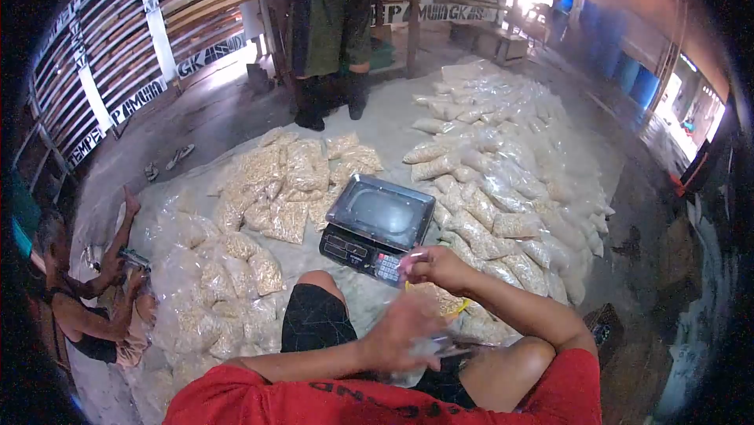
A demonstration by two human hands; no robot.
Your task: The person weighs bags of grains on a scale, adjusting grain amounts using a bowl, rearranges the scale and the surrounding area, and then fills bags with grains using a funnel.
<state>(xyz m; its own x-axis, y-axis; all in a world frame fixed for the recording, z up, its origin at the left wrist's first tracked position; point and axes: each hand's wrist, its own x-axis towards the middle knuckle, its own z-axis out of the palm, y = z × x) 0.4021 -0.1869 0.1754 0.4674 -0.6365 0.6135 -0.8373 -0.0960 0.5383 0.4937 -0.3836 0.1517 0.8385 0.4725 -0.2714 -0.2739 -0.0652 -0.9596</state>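
Note:
My left hand point(404, 331) is smeared by motion above my lap, near a clear plastic bag whose outline is hard to make out. My right hand point(436, 266) is raised at the front right corner of the digital scale point(381, 217), its fingers pinched on something small and pinkish that I cannot make out. The scale's metal tray holds nothing. Below my right hand, between my legs, lies an opened bag of pale pieces point(437, 297) with a yellow rim. Filled clear bags point(294, 177) lie beyond and left of the scale.
A large heap of filled bags point(503, 189) spreads to the right. More bags point(228, 283) lie at my left. A person point(102, 307) sits at the far left, holding an object. Another person point(330, 32) stands at a wooden bench behind the scale. Sandals point(181, 156) lie on the floor.

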